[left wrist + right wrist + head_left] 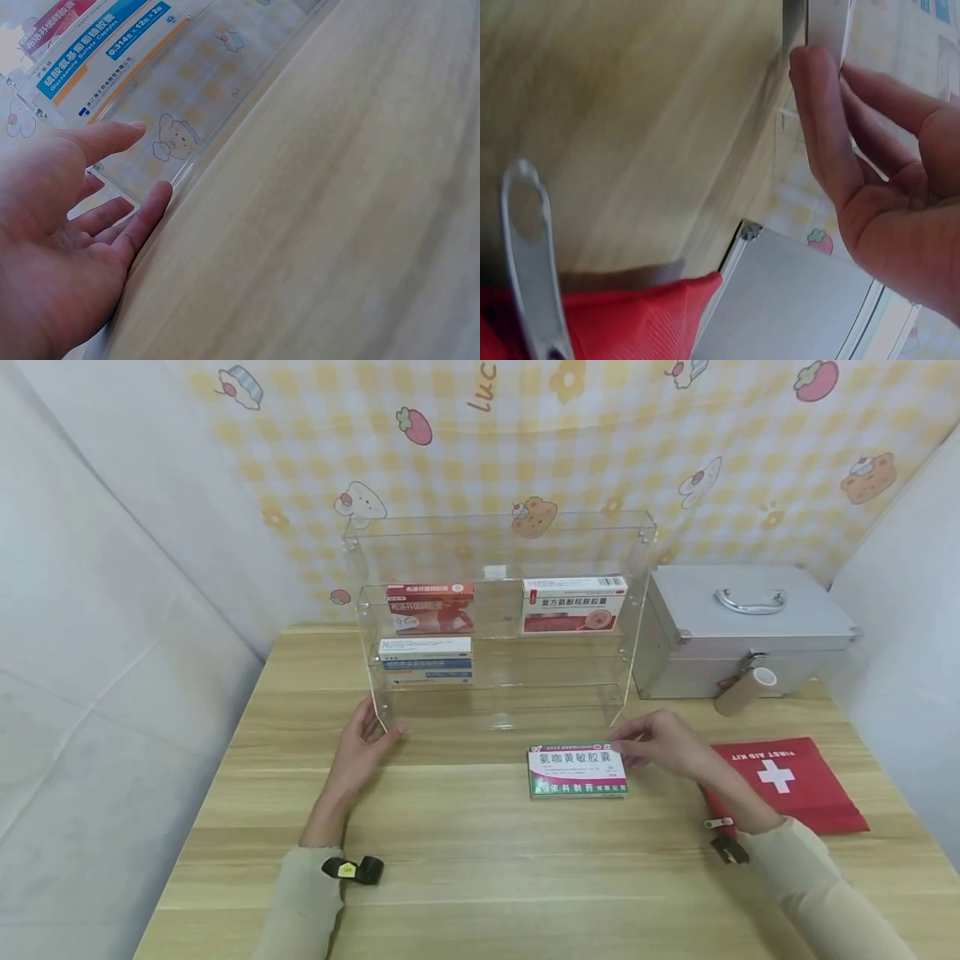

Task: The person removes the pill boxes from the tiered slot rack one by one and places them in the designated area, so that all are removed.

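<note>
My right hand [660, 745] pinches the right end of a green-and-white medicine box [576, 772], its printed face up, close over the table in front of the shelf. In the right wrist view, the pale edge of the box [829, 22] shows between thumb and fingers. My left hand [363, 752] is at the lower left corner of a clear acrylic shelf [498, 720], its thumb and fingers extended around that corner. In the left wrist view, a blue-and-white medicine box [112, 52] stands just above the thumb.
On the shelf are a red medicine box [431, 612], a white-and-red one [573, 608] and a stack of boxes [426, 660]. At the right stand a silver case [750, 618] and a beige roll [744, 692]. A red first aid pouch [806, 789] lies by my right forearm.
</note>
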Tool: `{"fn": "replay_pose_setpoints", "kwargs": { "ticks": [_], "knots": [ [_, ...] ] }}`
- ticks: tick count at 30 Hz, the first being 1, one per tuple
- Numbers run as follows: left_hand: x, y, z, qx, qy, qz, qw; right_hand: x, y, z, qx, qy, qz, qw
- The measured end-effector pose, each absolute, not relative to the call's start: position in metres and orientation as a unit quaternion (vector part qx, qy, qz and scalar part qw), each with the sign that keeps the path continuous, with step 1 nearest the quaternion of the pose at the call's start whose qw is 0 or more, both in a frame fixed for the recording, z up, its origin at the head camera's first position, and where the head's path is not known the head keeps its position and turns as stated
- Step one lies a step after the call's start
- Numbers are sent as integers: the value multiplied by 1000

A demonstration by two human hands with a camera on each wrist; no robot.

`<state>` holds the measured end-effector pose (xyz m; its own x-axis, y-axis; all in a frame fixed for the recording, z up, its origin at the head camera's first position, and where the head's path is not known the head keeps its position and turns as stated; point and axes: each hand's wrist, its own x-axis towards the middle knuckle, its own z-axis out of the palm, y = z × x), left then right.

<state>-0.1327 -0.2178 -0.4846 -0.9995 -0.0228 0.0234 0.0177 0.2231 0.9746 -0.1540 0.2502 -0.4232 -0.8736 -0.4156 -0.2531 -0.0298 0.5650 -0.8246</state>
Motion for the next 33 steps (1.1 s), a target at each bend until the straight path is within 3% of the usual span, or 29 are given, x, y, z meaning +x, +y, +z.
{"fn": "replay_pose_setpoints", "kwargs": {
  "ticks": [33],
  "knots": [
    [-133, -217, -484, 3, -777, -629, 17, -149, 247, -435, -116, 890, -405, 175]
  ]
}}
